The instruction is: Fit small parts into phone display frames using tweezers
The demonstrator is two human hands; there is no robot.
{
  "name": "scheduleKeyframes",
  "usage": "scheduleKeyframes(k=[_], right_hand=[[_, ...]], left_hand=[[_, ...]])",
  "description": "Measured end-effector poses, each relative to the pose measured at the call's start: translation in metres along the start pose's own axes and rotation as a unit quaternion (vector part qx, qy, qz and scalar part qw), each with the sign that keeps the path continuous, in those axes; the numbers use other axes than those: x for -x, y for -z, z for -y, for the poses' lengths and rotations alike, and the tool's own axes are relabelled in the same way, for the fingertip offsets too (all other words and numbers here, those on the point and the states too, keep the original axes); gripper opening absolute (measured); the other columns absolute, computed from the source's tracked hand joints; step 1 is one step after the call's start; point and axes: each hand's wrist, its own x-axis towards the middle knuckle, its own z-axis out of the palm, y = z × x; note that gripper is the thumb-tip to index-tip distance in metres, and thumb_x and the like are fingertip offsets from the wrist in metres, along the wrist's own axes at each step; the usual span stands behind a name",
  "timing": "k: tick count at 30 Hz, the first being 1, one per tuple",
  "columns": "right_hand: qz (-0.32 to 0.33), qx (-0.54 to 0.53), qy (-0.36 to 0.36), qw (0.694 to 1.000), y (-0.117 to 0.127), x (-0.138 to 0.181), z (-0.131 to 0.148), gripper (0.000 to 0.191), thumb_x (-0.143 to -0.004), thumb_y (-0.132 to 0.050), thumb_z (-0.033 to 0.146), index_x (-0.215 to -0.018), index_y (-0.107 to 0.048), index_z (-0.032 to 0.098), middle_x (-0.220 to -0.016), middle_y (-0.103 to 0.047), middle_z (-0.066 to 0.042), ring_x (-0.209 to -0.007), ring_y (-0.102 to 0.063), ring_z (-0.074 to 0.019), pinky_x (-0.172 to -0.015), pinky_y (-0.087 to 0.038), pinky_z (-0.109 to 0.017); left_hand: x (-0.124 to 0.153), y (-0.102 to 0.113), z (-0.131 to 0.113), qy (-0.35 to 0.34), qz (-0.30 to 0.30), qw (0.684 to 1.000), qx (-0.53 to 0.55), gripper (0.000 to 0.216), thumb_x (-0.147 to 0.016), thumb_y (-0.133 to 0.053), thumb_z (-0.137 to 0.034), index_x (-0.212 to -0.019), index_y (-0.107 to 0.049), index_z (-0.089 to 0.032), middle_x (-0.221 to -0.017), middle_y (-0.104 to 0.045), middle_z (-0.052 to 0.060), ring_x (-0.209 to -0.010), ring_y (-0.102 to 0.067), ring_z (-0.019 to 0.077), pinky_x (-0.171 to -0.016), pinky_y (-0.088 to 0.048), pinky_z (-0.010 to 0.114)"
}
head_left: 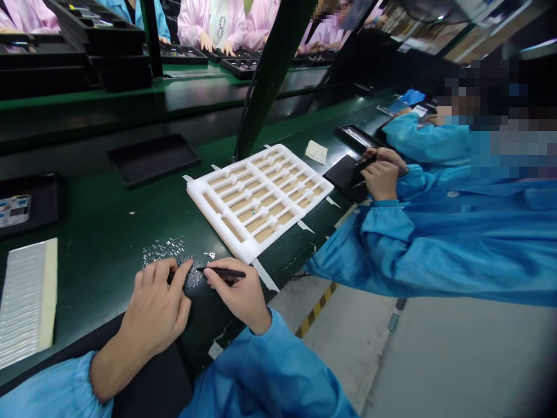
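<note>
Small shiny metal parts (pixel 164 249) lie scattered in a loose pile on the green table, and a few sit apart to the right. My left hand (pixel 154 305) rests palm down over the near side of the pile, fingers apart and bent, covering some parts. No object shows in it. Between the fingers and thumb of my right hand (pixel 239 296) is a pair of slim black tweezers (pixel 228 272). Their tip points left into the pile, close to my left index finger. Whether the tip grips a part is too small to tell.
Beyond my right hand lies a white foam tray (pixel 248 241) with rectangular slots, taped down. A sheet with silvery strips (pixel 26 302) is at left, near a black tray with a phone part (pixel 15 210). Another black tray (pixel 154 158) sits farther back. A co-worker's hands (pixel 383 174) work at right.
</note>
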Motion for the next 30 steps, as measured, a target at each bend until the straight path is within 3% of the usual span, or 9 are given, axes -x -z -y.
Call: scheduleKeyframes(k=[7,13,24,30], right_hand=[[0.005,-0.052,-0.038,0.998,0.0015,-0.0023,0.0016,0.023,-0.091,-0.082,0.039,-0.096,-0.083,0.016,-0.087,-0.08,-0.007,-0.064,-0.076,-0.0155,-0.061,-0.066,-0.025],[0.0,-0.045,-0.028,0.999,0.0012,-0.003,0.0022,0.019,-0.092,-0.081,0.034,-0.096,-0.083,0.016,-0.087,-0.079,-0.007,-0.065,-0.075,-0.0154,-0.061,-0.065,-0.024],[0.02,-0.003,0.019,1.0,0.0023,-0.0029,0.0043,0.013,-0.094,-0.079,0.031,-0.098,-0.084,0.02,-0.098,-0.081,-0.008,-0.085,-0.079,-0.0192,-0.071,-0.067,-0.026],[0.009,-0.036,0.014,0.999,0.0045,-0.0001,0.0034,0.014,-0.095,-0.079,0.032,-0.098,-0.084,0.02,-0.096,-0.079,-0.007,-0.07,-0.076,-0.0155,-0.066,-0.068,-0.026]], left_hand=[[0.0,0.0002,0.0002,-0.001,0.005,1.0,-0.004,0.049,-0.094,-0.052,-0.014,-0.141,-0.064,-0.01,-0.116,-0.057,0.017,-0.101,-0.049,0.0313,-0.082,-0.043,0.044],[0.0002,0.0006,0.0005,-0.003,0.005,1.0,0.001,0.048,-0.094,-0.053,-0.013,-0.14,-0.065,-0.01,-0.116,-0.055,0.017,-0.103,-0.049,0.0321,-0.083,-0.043,0.044],[-0.0003,0.0004,0.0011,-0.007,0.0,1.0,0.003,0.048,-0.094,-0.053,-0.014,-0.141,-0.064,-0.01,-0.115,-0.055,0.016,-0.102,-0.049,0.0321,-0.083,-0.043,0.044],[0.0003,0.0007,0.0015,-0.003,0.005,1.0,-0.001,0.048,-0.094,-0.053,-0.014,-0.14,-0.065,-0.01,-0.116,-0.056,0.016,-0.102,-0.05,0.0319,-0.083,-0.043,0.044]])
